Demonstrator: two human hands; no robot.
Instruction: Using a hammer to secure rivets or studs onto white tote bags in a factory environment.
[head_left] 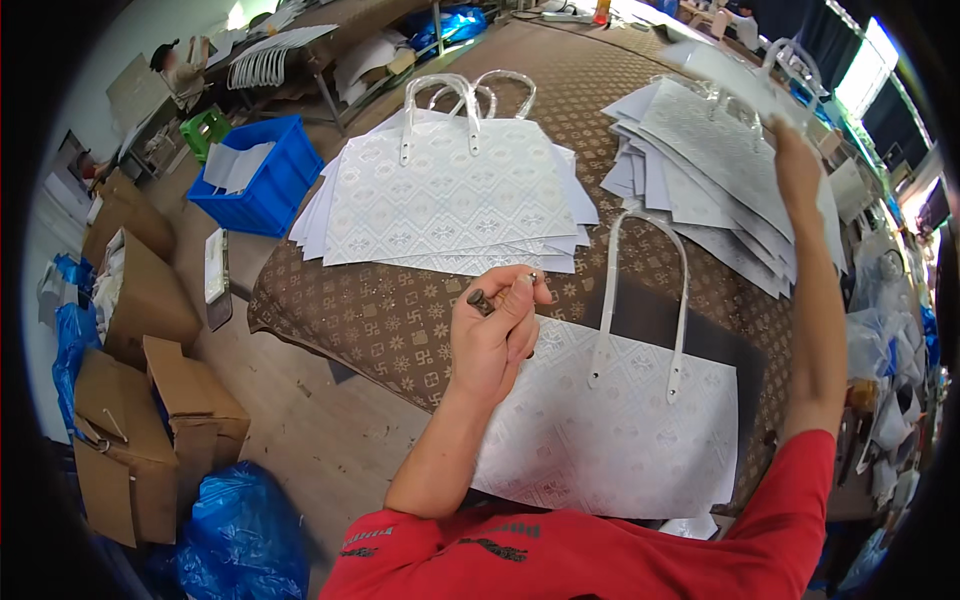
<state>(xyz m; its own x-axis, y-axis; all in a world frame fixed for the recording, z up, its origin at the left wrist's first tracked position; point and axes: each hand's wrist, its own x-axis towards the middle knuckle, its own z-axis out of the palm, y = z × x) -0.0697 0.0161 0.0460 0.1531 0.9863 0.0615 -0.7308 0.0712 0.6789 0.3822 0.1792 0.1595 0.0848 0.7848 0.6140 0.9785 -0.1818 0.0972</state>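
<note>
While my left hand (500,328) clasped a dark cylinder (480,301), the white panel (560,440) lay on the table (350,315); remotely, I judged that panel light, semi-stiff, slick, best taken by its 1 handle (603,340). Whether my right hand (795,165) gripped the blurred sheet (718,72), I could not tell.

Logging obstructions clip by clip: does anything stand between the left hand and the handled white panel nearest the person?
Nothing visible does: the left hand, holding a dark cylindrical piece, overlaps the far left corner of the white panel in view.
</note>
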